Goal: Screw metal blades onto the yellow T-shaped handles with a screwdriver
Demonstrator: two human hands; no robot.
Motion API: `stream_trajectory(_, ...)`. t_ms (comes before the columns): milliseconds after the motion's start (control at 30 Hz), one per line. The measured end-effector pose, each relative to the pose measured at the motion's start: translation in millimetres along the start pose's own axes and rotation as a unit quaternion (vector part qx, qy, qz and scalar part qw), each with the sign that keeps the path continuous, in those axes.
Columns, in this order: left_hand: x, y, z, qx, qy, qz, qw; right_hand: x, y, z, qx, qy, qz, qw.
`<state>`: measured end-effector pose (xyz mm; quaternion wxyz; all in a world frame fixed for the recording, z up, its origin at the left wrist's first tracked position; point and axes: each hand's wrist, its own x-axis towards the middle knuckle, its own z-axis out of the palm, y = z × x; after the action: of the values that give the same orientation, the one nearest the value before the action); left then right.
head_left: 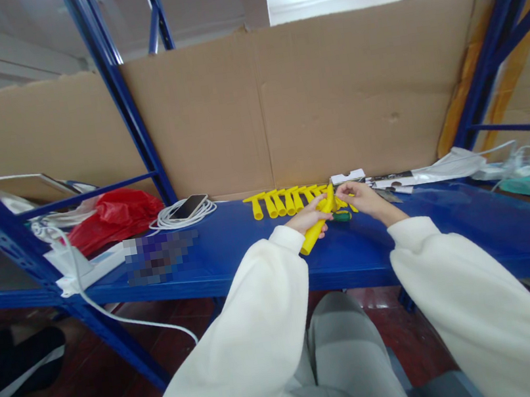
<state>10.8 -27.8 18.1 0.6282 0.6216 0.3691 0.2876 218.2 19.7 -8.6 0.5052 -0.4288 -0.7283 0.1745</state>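
My left hand [308,217] is closed around a yellow hammer-shaped plastic piece [311,238], its thick round handle slanting down toward me and its pointed end up. Just right of it, my right hand [363,199] has its fingertips pinched together; whatever lies between them is too small to make out. A dark green tool handle [342,216] rests on the blue shelf [253,253] beneath my hands. Left of and behind my left hand, several similar yellow pieces [280,204] lie in a row, handles toward me. Small yellow parts [351,204] sit near my right fingers.
Cardboard [204,121] closes off the back of the shelf, between blue posts [124,106]. On the left are a phone [190,206] on a coiled white cable [163,221], a red plastic bag [115,215] and a white power strip [100,266]. White packaging [454,165] lies at back right.
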Motion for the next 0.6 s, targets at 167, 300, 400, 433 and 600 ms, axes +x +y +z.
stream_trajectory(167, 2.4, -2.6, -1.9, 0.002, -0.004, 0.003, 1.0, -0.8, -1.1, 0.7, 0.01, -0.006, -0.002, 1.0)
stream_trajectory(300, 2.1, -3.2, -2.0, 0.003, -0.005, 0.002, 1.0, -1.4, -3.6, 1.1, 0.017, -0.007, -0.003, 1.0)
stream_trajectory(400, -0.1, -1.8, -0.4, 0.008, -0.001, 0.001, 1.0, -1.8, -5.3, 1.9, 0.023, -0.005, 0.0, 1.0)
stream_trajectory(433, -0.7, -1.3, 0.2, 0.009, 0.0, 0.001, 1.0, -1.8, -5.6, 2.2, 0.025, -0.005, 0.001, 1.0)
stream_trajectory(600, -2.2, 0.4, 1.3, 0.011, 0.0, 0.001, 1.0, -1.6, -4.4, 3.6, 0.03, -0.011, 0.006, 0.999)
